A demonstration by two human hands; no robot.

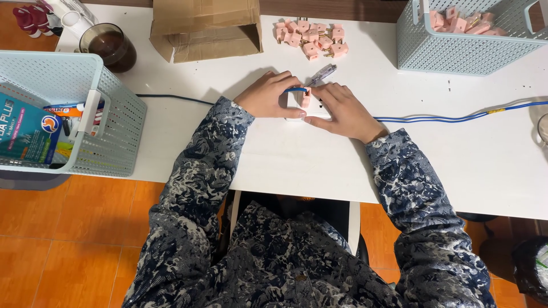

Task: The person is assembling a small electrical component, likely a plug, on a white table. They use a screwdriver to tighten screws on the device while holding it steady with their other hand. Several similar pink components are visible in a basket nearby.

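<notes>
Both of my hands rest on a small white socket block in the middle of the white table. My left hand grips the block's left side. My right hand holds the right side, its fingers by a pink plug piece seated in the block. A blue wire loops over the top of the block. Just behind my fingers lies a clear-handled screwdriver.
A pile of pink plug pieces lies behind, beside a brown cardboard bag. Pale blue baskets stand at the far right and at the left. A blue cable runs right; a dark cup stands far left.
</notes>
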